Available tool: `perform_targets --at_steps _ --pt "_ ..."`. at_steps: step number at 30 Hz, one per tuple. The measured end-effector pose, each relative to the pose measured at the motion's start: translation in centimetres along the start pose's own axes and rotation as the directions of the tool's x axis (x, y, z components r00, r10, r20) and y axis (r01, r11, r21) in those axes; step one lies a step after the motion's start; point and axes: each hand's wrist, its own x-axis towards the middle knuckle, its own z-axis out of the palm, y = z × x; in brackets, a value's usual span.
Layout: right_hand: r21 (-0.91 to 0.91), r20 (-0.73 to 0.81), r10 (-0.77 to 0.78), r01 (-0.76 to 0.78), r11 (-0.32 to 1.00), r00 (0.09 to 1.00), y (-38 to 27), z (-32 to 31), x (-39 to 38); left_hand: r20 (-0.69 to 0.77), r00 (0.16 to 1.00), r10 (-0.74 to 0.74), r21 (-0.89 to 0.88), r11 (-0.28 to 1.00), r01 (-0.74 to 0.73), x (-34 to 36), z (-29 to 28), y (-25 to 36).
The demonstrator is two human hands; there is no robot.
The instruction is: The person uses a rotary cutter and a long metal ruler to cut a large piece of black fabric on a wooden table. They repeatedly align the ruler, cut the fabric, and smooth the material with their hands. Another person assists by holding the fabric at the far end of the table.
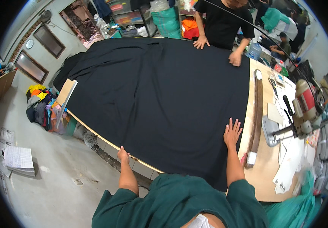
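A wide sheet of black fabric (187,102) covers most of the long table, with several creases running through its left half. My left hand (123,154) is closed on the fabric's near edge, right at the table's rim. Flat on the cloth, fingers spread, my right hand (232,133) rests close to the fabric's right edge. Across the table a co-worker in a black shirt (225,24) has one hand (201,41) on the far edge and the other hand (235,59) near the far right corner, slightly blurred.
On the table's bare wooden right end (261,186) lie a brown bar (256,117) with white ends, scissors (273,86) and paper patterns (290,163). A red and silver cloth cutting machine (304,100) stands there. A board (66,93) rises at the left edge, beside piled clothes (42,106).
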Motion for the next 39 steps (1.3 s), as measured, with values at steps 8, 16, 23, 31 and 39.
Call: perform_targets --at_steps 8,16,23,31,39 --pt "0.001 -0.193 0.088 -0.089 0.996 0.977 1.7 -3.1 -3.3 0.189 0.982 -0.02 -0.093 0.995 0.039 1.9 -2.6 -1.1" --pt "-0.063 0.027 0.217 -0.215 0.975 0.976 2.5 -5.8 -24.7 0.242 0.968 0.062 -0.129 0.991 -0.031 1.6 -0.7 -1.3" --pt "-0.001 -0.066 0.265 -0.266 0.964 0.962 3.0 -7.1 -27.5 0.213 0.971 0.105 -0.059 0.994 -0.094 0.8 -0.8 -1.2" --pt "-0.025 0.056 0.126 -0.125 0.992 0.99 1.0 -7.4 -31.5 0.164 0.946 0.279 0.225 0.923 -0.311 -5.7 2.2 -4.3" --pt "0.184 -0.006 0.328 -0.322 0.929 0.945 7.3 -6.0 -32.9 -0.134 0.773 0.62 0.442 0.736 -0.513 -11.9 0.5 -5.9"
